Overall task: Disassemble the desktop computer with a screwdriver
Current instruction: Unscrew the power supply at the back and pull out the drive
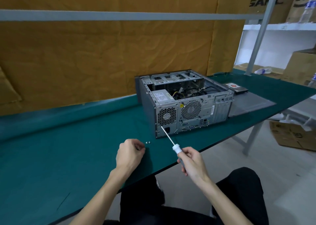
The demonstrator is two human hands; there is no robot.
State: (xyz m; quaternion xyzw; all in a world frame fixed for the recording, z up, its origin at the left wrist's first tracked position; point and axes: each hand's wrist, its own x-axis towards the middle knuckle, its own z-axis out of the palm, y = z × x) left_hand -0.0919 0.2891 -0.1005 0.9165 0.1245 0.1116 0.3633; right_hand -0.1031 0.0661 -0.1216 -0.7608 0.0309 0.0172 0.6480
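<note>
The right hand has its grip wrapped around a screwdriver handle, the tip touching the rear panel of the open computer near the bench's far right corner. The left hand, fingers curled, rests on the bench beside two screws; whether it holds anything is unclear.

One grey metal desktop computer case lies open on my one green-matted table. Two small silver screws sit side by side on the mat. I count one screwdriver with a white-collared handle, one flat grey side panel (lying beside the case), one dark drive with a red label, and my two hands.
</note>
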